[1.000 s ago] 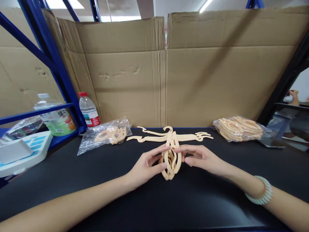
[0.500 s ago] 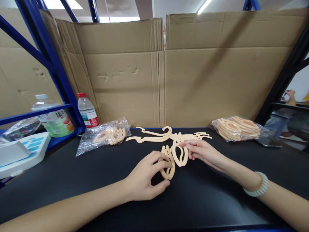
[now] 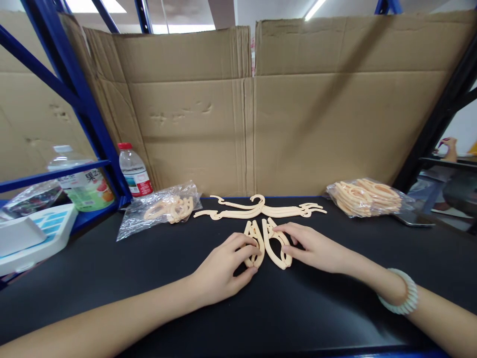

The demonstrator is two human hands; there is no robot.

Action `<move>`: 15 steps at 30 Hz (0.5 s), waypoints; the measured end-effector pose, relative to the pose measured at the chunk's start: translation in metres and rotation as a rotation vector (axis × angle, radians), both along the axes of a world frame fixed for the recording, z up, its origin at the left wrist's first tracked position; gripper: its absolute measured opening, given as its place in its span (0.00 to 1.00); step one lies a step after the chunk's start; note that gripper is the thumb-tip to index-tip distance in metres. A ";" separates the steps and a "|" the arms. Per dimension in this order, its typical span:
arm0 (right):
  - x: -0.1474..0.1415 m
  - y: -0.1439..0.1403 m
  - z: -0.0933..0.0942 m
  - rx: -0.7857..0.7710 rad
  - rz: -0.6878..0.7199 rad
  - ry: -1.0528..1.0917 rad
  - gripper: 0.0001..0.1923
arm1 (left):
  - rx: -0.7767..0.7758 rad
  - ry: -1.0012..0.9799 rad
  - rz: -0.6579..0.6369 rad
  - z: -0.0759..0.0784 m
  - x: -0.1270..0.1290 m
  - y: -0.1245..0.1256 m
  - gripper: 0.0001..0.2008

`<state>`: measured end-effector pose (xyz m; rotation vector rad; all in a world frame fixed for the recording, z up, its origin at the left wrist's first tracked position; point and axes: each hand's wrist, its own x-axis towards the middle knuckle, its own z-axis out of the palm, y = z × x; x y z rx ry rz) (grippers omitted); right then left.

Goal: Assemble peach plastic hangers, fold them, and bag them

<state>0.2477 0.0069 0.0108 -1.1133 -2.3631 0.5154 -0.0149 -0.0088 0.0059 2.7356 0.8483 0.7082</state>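
Hands are both down on the black tabletop [image 3: 112,268], right in the middle, each one pressing on its own little stack of peach-coloured plastic hanger pieces. The left hand [image 3: 223,271] has its fingers curled over the left stack [image 3: 254,242], thumb tucked under the near end, so it looks pinched on it. The right hand [image 3: 316,246] lies flatter, fingertips resting along the right stack [image 3: 276,244] rather than wrapped around it. The two stacks sit just beside each other, almost touching at the far ends, splayed a bit like a V.

Just behind them lies a row of flat hangers [image 3: 261,209] spread left to right. A clear bag of hanger parts [image 3: 160,211] is off to the left, and a fuller bag [image 3: 367,197] to the right. Water bottle [image 3: 134,171] stands by the blue rack post [image 3: 85,104], with cardboard sheets [image 3: 298,99] walling off the back.
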 end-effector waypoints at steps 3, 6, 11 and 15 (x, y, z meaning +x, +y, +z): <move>-0.001 -0.005 0.003 0.038 0.051 -0.057 0.20 | 0.024 0.085 -0.054 0.005 0.001 -0.003 0.23; -0.001 -0.004 0.004 0.026 0.066 -0.052 0.17 | 0.013 0.206 -0.121 0.010 0.001 -0.004 0.26; -0.001 -0.005 0.004 0.054 0.071 -0.104 0.12 | -0.054 0.263 -0.107 0.011 0.000 -0.003 0.27; 0.001 -0.003 0.001 0.101 -0.011 -0.168 0.12 | -0.074 0.293 -0.100 0.012 0.000 -0.004 0.27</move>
